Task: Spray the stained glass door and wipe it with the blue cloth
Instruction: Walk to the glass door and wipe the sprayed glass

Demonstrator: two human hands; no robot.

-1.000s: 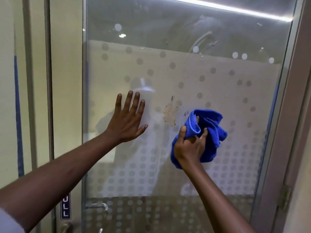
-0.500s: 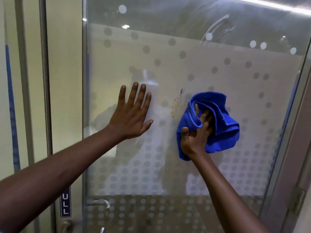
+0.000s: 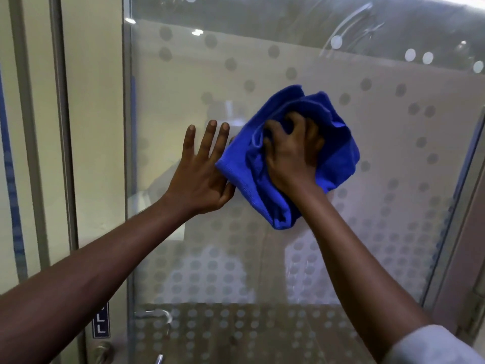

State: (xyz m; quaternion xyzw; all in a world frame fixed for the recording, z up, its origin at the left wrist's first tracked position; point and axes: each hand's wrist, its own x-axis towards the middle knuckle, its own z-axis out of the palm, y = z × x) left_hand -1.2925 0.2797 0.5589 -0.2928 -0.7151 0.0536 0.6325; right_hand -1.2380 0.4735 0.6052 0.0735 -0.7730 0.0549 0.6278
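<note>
The glass door with a frosted dot pattern fills most of the view. My right hand grips the bunched blue cloth and presses it flat on the glass at the middle. The brown stain is hidden under the cloth. Flat against the glass just left of the cloth lies my left hand, fingers spread, holding nothing; the cloth's left edge touches its fingers. No spray bottle is in view.
A metal frame runs down the door's left edge, with a wall panel and a small "PULL" sign beyond it. A metal handle sits low on the door. The right door jamb slants at the right.
My right hand has slid the blue cloth left and up over the brown stain, which was visible before. The cloth now meets my left hand, which stayed pressed on the glass.
</note>
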